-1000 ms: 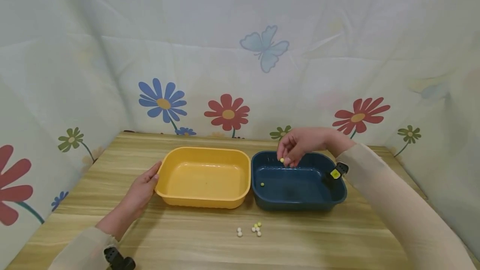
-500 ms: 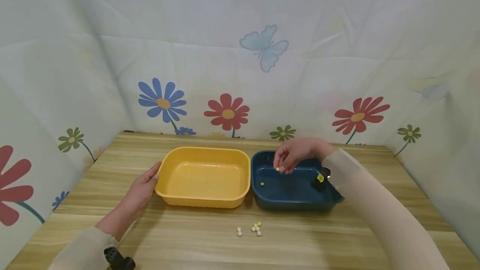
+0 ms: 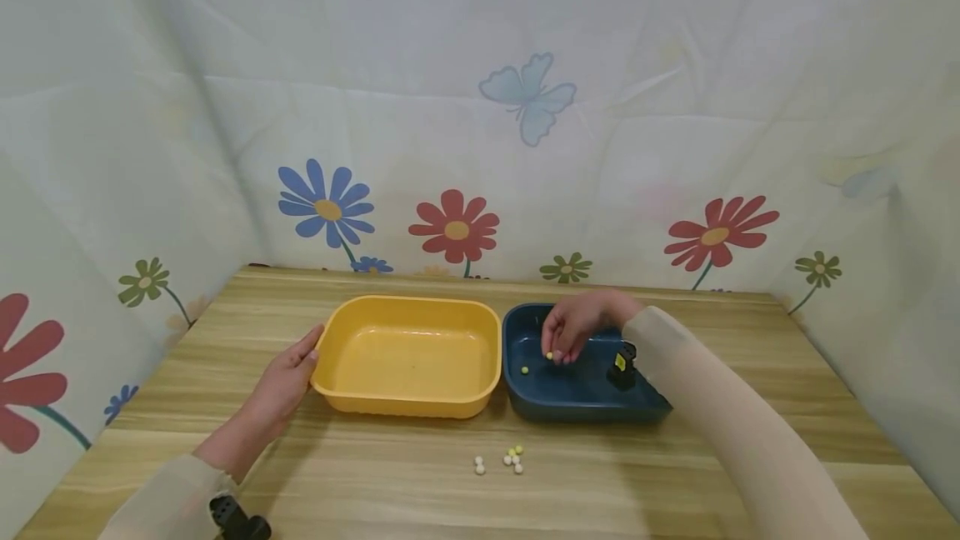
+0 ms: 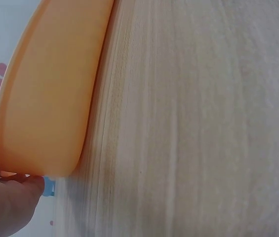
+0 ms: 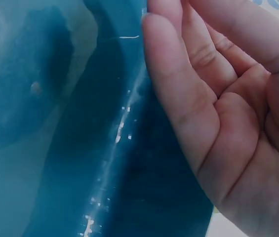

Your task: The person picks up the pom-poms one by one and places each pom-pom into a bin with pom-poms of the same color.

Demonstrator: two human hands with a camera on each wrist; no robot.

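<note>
At its left end, the yellow plastic basin (image 3: 408, 367) has my left hand (image 3: 283, 380) holding its rim; the left wrist view shows thumb and fingertips at the rim's corner. Inside the dark blue basin (image 3: 592, 412), low over its floor, my right hand (image 3: 572, 327) pinches a small yellow ball (image 3: 550, 355) between thumb and fingertips. Another yellow ball (image 3: 525, 370) lies on the blue basin's floor, left of that hand. In the right wrist view the palm and thumb show over the blue wall, and the pinched ball is hidden.
In front of the basins lie several small white balls (image 3: 480, 465) and two yellow balls (image 3: 516, 451) on the wooden table (image 3: 390, 490). Both basins stand side by side, their ends close together. Behind them hangs a flower-printed cloth (image 3: 525, 190).
My right hand has come down into the blue basin and slightly left, with the yellow ball still pinched. The left hand and both basins have stayed in place.
</note>
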